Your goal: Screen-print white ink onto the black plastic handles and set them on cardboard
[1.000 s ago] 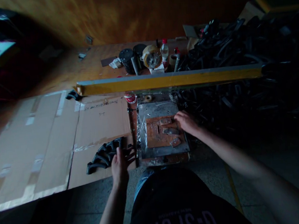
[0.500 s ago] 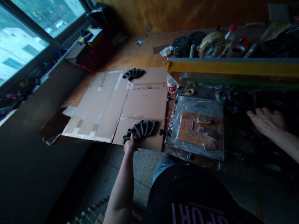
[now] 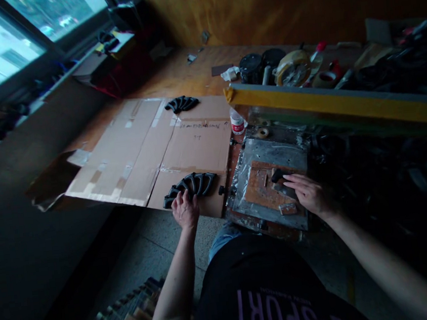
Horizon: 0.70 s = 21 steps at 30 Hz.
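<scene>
On the tabletop [image 3: 185, 74], the cardboard sheet [image 3: 197, 151] lies flat to our left, and the metal plate [image 3: 269, 149] sits to its right, carrying the wooden board [image 3: 256, 188]. Our left hand [image 3: 186, 211], its fingers a little apart, is at the near fan of black parts [image 3: 200, 182]; we cannot tell whether it grips any. Our right hand [image 3: 311, 195] pinches one black piece [image 3: 276, 175] at or just above the board. To do this well, we should, in our judgement, use light left fingers so the fan's order survives, and guide the piece level without knocking the blocks. Counting downward in size, we find one sheet, one yellow bar [image 3: 324, 95], one plate, one board, two fans, the far fan [image 3: 181, 103] included, their overlapping parts uncountable, one red-labelled bottle [image 3: 237, 124], at least two wooden blocks, one plain [image 3: 288, 208], one pinched piece and one slim strip [image 3: 265, 180].
</scene>
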Motion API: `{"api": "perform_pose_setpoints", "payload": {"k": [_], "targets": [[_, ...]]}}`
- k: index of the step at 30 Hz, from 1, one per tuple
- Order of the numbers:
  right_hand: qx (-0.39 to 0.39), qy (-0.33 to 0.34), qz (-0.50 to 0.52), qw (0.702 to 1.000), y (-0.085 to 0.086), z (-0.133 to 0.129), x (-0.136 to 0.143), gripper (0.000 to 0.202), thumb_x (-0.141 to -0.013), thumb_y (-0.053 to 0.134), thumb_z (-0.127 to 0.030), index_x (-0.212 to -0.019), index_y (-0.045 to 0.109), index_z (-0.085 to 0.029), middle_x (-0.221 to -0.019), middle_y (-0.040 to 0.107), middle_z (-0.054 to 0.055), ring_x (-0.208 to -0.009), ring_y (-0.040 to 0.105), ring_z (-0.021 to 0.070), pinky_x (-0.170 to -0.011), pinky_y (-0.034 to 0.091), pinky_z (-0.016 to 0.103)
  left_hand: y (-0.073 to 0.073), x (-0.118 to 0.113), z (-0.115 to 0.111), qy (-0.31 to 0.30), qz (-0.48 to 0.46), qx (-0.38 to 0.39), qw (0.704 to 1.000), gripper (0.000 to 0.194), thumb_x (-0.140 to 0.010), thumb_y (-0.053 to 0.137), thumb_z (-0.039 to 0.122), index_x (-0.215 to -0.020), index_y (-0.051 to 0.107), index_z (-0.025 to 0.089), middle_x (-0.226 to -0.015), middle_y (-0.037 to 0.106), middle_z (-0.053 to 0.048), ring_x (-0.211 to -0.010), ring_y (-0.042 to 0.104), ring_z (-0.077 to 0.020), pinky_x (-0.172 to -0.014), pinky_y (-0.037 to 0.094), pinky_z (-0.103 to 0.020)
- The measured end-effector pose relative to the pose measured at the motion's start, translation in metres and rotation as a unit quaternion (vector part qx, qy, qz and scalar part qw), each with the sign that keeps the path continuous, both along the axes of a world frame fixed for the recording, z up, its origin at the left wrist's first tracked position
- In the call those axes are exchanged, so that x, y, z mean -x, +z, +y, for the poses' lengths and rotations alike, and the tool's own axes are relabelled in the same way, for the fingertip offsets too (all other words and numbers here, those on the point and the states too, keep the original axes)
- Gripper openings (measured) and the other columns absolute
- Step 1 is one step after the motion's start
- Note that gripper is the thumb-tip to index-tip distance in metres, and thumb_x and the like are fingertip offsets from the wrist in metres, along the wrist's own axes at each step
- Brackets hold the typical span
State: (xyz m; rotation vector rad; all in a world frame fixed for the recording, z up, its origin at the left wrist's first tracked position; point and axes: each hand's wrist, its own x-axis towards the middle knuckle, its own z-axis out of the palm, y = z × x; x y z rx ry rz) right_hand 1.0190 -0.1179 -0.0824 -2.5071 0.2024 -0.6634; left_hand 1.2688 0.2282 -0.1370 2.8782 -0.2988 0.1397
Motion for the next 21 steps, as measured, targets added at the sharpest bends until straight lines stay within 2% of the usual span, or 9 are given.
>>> {"api": "perform_pose_setpoints", "payload": {"k": [4, 7, 10, 13, 17, 21], "targets": [[0.080, 0.093, -0.014, 0.992, -0.019, -0.005, -0.004, 0.040, -0.089, 0.042, -0.003, -0.116, 0.068, -0.017, -0.129, 0.064, 0.007, -0.129, 0.052, 0.0210, -0.106, 0.050, 0.042, -0.004, -0.004, -0.007, -0.022, 0.002, -0.031, 0.999, 0.054, -0.094, 0.042, 0.049, -0.139, 0.053, 0.022, -0.145, 0.050, -0.009, -0.135, 0.038, -0.0311, -0.111, 0.034, -0.044], [0.125, 0.137, 0.005, 0.983, -0.023, -0.012, -0.006, 0.043, -0.087, 0.042, 0.000, -0.121, 0.066, -0.014, -0.132, 0.062, 0.008, -0.133, 0.048, 0.0225, -0.107, 0.049, 0.041, 0.002, -0.007, -0.014, -0.022, 0.022, -0.049, 0.998, 0.053, -0.093, 0.040, 0.055, -0.136, 0.056, 0.027, -0.144, 0.050, -0.007, -0.133, 0.040, -0.0313, -0.108, 0.039, -0.044], [0.154, 0.148, 0.012, 0.977, -0.014, -0.014, -0.007, 0.042, -0.084, 0.047, -0.002, -0.119, 0.066, -0.015, -0.129, 0.064, 0.008, -0.131, 0.049, 0.0251, -0.109, 0.045, 0.047, 0.007, -0.010, -0.022, -0.004, 0.049, -0.063, 0.997, 0.057, -0.090, 0.041, 0.061, -0.133, 0.058, 0.028, -0.145, 0.049, -0.009, -0.131, 0.041, -0.0342, -0.103, 0.042, -0.047], [0.153, 0.129, 0.005, 0.980, 0.003, -0.007, -0.016, 0.033, -0.083, 0.056, -0.007, -0.112, 0.069, -0.016, -0.121, 0.068, 0.008, -0.126, 0.053, 0.0276, -0.106, 0.045, 0.050, 0.011, -0.015, -0.030, 0.014, 0.077, -0.070, 0.994, 0.061, -0.086, 0.044, 0.066, -0.131, 0.059, 0.027, -0.144, 0.048, -0.011, -0.130, 0.040, -0.0367, -0.100, 0.043, -0.049], [0.089, 0.108, -0.011, 0.990, 0.021, 0.031, -0.058, 0.025, -0.087, 0.056, -0.009, -0.107, 0.070, -0.016, -0.110, 0.072, 0.008, -0.111, 0.061, 0.0237, -0.099, 0.050, 0.043, 0.015, -0.021, -0.032, 0.019, 0.114, -0.069, 0.991, 0.066, -0.083, 0.044, 0.072, -0.127, 0.060, 0.025, -0.139, 0.051, -0.013, -0.125, 0.044, -0.0376, -0.092, 0.046, -0.049], [-0.007, 0.142, 0.045, 0.989, 0.020, 0.102, -0.134, 0.025, -0.092, 0.050, -0.013, -0.105, 0.070, -0.016, -0.099, 0.073, 0.006, -0.093, 0.064, 0.0184, -0.090, 0.052, 0.035, 0.016, -0.031, -0.025, -0.012, 0.105, -0.065, 0.992, 0.061, -0.084, 0.045, 0.070, -0.121, 0.064, 0.025, -0.134, 0.054, -0.013, -0.125, 0.044, -0.0367, -0.095, 0.043, -0.050]]}}
